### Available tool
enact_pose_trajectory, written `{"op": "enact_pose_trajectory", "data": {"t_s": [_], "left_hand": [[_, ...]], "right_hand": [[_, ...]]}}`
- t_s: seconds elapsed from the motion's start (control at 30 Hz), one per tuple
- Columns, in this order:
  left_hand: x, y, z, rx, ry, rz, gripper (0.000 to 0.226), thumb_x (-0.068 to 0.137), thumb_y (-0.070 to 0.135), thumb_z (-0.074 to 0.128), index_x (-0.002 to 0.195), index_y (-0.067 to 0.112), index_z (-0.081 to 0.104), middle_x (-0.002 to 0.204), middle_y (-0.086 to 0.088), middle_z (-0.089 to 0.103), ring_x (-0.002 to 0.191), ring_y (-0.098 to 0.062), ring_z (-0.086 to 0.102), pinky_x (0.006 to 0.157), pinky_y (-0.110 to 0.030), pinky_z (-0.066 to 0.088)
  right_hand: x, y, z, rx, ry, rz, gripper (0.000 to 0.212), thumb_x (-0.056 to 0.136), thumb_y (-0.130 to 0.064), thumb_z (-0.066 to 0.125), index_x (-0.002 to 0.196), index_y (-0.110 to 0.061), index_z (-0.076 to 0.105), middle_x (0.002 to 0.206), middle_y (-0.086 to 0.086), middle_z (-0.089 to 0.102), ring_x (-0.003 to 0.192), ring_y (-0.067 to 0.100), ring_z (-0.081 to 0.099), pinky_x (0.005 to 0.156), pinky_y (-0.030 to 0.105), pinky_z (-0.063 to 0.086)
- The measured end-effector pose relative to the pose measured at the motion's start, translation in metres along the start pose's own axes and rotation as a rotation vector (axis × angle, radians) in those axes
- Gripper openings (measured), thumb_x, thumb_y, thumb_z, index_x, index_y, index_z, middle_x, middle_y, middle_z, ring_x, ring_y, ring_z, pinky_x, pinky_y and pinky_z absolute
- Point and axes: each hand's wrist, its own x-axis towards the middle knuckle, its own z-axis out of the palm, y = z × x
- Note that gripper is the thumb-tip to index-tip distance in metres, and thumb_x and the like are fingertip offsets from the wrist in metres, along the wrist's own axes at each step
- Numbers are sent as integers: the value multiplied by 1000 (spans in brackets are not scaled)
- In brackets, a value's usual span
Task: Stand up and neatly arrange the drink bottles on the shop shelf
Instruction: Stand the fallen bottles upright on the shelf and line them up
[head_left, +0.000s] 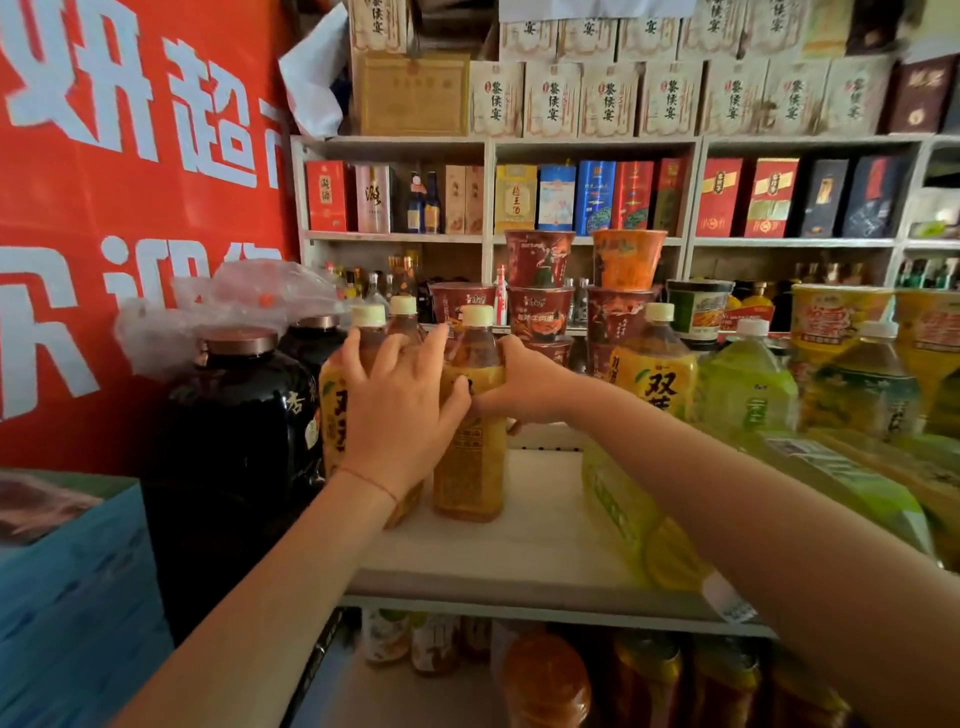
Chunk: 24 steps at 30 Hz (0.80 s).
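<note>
Both forearms are extended forward over the white shelf board (519, 545). An upright amber tea bottle with a yellow label and cream cap (470, 415) is gripped around its middle by the right hand (524, 384). The left hand (397, 410), fingers spread and straight, is laid against this bottle and the matching neighbouring yellow-labelled bottle (332, 410) at its left. A green-labelled bottle (639, 514) is lying on its side near the shelf's right.

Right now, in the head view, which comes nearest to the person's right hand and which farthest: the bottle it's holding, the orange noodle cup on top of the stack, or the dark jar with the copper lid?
1. Yellow-label tea bottle: gripped by the right hand, with the left hand on it too.
2. Orange noodle cup: up and behind, to the right.
3. Dark jar: far left, beyond the other bottles.
</note>
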Motion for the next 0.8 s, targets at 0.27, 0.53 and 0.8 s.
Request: {"op": "enact_pose_trajectory", "data": {"t_s": [0.27, 0.53, 0.8], "left_hand": [[19, 54, 14, 21, -185, -49, 75, 91, 56, 56, 154, 29, 26, 155, -28, 24, 142, -43, 30, 115, -47, 33], [25, 62, 31, -60, -81, -107, 52, 86, 39, 68, 133, 20, 57, 124, -21, 53, 107, -37, 56, 85, -41, 50], [22, 52, 39, -83, -37, -76, 49, 85, 34, 69, 130, 18, 59, 124, -23, 54, 108, -39, 55, 88, -43, 50]], "right_hand": [[-17, 47, -74, -279, 544, 60, 58, 86, -25, 61, 141, -26, 42, 143, 12, 36, 131, 33, 36, 103, 47, 41], [-7, 95, -83, -527, 335, 453, 72, 88, -49, 63, 148, -37, 24, 150, 25, 20, 132, 52, 33, 105, 52, 37], [-1, 93, -82, -493, 297, 315, 81, 80, -54, 72, 146, -42, 27, 151, 20, 20, 131, 49, 35, 102, 54, 44]]}}
